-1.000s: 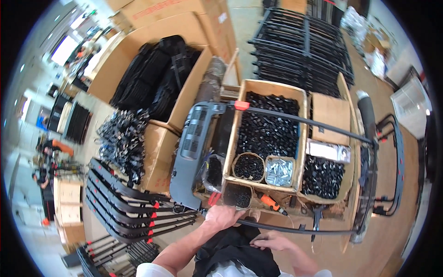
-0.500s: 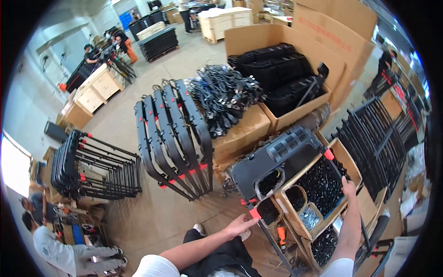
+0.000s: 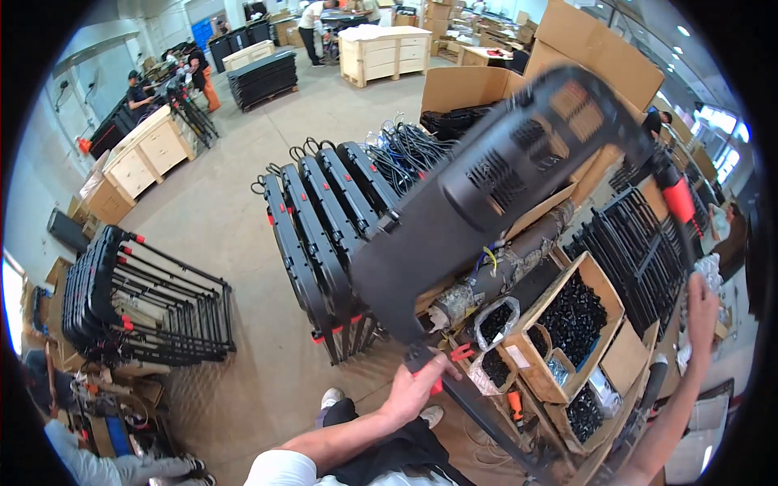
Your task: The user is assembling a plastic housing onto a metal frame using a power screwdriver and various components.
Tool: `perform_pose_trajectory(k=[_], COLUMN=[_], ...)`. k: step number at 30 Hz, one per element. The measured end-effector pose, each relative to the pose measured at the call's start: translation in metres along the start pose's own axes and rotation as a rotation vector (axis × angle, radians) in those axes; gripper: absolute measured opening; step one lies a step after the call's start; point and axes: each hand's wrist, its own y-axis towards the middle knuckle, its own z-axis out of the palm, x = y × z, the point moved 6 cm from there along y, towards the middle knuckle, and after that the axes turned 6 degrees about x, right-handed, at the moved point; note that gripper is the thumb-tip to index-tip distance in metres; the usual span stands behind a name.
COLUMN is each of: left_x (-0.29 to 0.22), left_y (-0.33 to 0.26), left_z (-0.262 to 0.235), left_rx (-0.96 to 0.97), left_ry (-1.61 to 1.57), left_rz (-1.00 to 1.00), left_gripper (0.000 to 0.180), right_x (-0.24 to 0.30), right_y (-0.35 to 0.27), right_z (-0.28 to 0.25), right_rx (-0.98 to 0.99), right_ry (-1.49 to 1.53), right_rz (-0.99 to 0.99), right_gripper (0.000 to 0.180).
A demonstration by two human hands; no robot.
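A black U-shaped tubular frame (image 3: pixel 425 235) with a wide vented plastic panel across its top is raised in front of me, tilted, its right end higher. My left hand (image 3: pixel 417 389) is closed round its left leg by a red collar. Farther out, my right hand (image 3: pixel 702 312) grips the other leg below a second red collar (image 3: pixel 679 201). Beneath the frame, a wooden box (image 3: pixel 541 385) holds black small parts (image 3: pixel 577 320) and a tray of silvery screws (image 3: pixel 557 370). An orange-handled tool (image 3: pixel 516 407) stands beside that box.
Similar black frames (image 3: pixel 320 219) stand in a row ahead, with more (image 3: pixel 105 296) at the left. Bundled cables (image 3: pixel 401 158) lie behind the row. A large open carton (image 3: pixel 466 87) stands beyond; black racks (image 3: pixel 640 243) are at the right. Several people work in the background.
Both hands have lifted the frame up off the parts boxes and tilted it. My right hand has moved up and outward to the right; my left hand has shifted only slightly.
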Motion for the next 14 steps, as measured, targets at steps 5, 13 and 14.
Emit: perform_pose_trajectory(k=[5, 13, 14], left_x=[-0.155, -0.306, -0.307], left_y=[-0.021, -0.017, -0.021], left_z=[-0.091, -0.283, -0.294], left_rx=[-0.011, -0.114, -0.126], left_ry=[-0.033, 0.266, 0.258], left_rz=[0.207, 0.45, 0.444], left_gripper=[0.024, 0.039, 0.039], right_x=[0.168, 0.373, 0.386], right_y=[-0.045, -0.156, -0.175], right_z=[-0.09, 0.029, 0.047], right_rx=[-0.117, 0.328, 0.502], right_ry=[0.091, 0.554, 0.494], right_rz=[0.072, 0.071, 0.087], right_gripper=[0.053, 0.075, 0.082])
